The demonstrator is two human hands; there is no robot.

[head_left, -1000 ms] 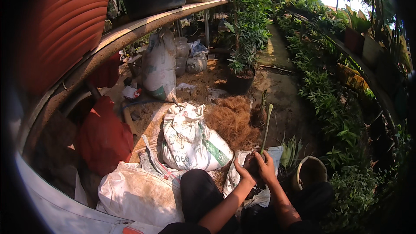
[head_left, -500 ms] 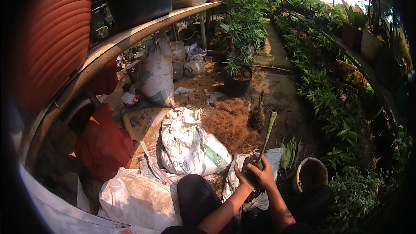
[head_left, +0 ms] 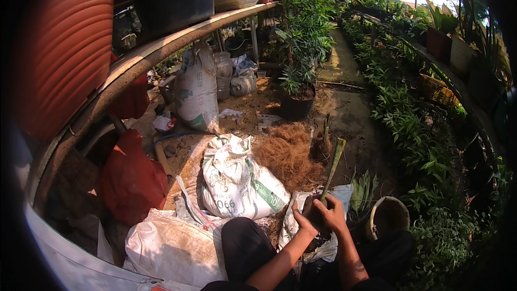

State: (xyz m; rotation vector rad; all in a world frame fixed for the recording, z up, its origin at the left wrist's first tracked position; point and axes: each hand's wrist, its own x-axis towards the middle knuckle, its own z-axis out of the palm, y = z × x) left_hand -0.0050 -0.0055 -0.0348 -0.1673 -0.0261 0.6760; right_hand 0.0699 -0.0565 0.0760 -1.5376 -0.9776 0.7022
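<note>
A plant cutting [head_left: 334,167] with a thick, bare green stem stands upright between my hands, leaning slightly right. Its base is wrapped in a dark clump that looks like soil [head_left: 314,213]. My left hand [head_left: 305,222] cups the clump from the left. My right hand [head_left: 333,213] presses on it from the right, its thumb and fingers near the foot of the stem. Beneath both hands a white sack [head_left: 288,226] lies spread with dark soil on it. The palms and the lower part of the clump are hidden.
Brown coconut fibre [head_left: 288,153] lies ahead, beside a full white sack [head_left: 223,178]. Cut green leaves [head_left: 362,194] and a round pot [head_left: 389,215] are at right. Another stem cutting [head_left: 325,140] stands beyond. A red bag [head_left: 132,180] and a pot shelf [head_left: 156,43] are left.
My right hand's fingers have shifted downward around the clump, off the lower stem. The cutting stays between both hands. The whole view has shifted slightly.
</note>
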